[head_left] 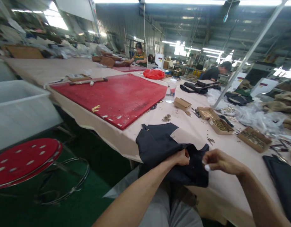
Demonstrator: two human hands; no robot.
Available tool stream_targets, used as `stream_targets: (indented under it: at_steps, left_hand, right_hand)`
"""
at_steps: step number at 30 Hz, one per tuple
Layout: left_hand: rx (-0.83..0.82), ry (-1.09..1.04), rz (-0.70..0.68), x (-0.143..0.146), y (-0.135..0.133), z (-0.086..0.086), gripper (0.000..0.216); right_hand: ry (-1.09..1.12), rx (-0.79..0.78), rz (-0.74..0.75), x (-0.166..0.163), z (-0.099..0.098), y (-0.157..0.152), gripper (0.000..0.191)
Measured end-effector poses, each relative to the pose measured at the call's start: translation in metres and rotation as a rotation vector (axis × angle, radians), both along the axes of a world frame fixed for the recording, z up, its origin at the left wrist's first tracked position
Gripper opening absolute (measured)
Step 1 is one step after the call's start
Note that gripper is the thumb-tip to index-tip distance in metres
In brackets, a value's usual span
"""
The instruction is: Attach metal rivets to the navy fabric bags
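Observation:
A black, limp sheet-like piece (157,142), fabric or leather, lies folded over the near table edge and my lap. A small tab with metal bits shows at its far left corner. My left hand (182,157) is closed on a raised fold of it, the fingertips partly hidden inside the fold. Just off its right edge is my right hand (222,161), thumb and fingers curled towards each other. Something white shows at the thumb tip; whether it is a wrap or a held thing is unclear. Small metal rings (166,118) lie beyond the black piece.
Cardboard boxes of small metal parts (221,126) stand to the right, near a metal pole. A red board (117,97) covers the table's left part, with a clear bottle (171,91) beside it. A red stool (27,159) and white bin (20,110) stand left. Two people work farther back.

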State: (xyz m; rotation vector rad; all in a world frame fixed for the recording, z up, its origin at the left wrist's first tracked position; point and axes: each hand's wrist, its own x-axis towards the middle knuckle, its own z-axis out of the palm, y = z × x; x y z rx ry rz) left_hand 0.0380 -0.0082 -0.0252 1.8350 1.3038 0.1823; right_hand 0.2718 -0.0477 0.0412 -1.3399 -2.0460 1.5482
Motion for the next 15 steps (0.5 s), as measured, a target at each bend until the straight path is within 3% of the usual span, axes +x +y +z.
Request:
stream_targets:
  at_steps: [3,7,11,15]
  left_hand:
    - [0.025,-0.015,0.023,-0.002,-0.003,-0.005,0.022]
    - [-0.095,-0.071,0.092,0.0,0.003,-0.021,0.025]
    - [-0.203,-0.154,0.163,0.0,0.01,-0.038,0.033]
    - [-0.197,-0.297,0.103,-0.004,0.014,-0.039,0.022]
  right_hand:
    - [0.082,0.15,-0.144,0.007,0.026,0.036,0.036]
    - [-0.035,0.355,-0.288,-0.028,0.022,0.118,0.04]
    - [-0.239,0.514,-0.177,-0.094,0.0,0.194,0.028]
    - [-0.327,0.581,-0.037,-0.156,-0.019,0.242,0.017]
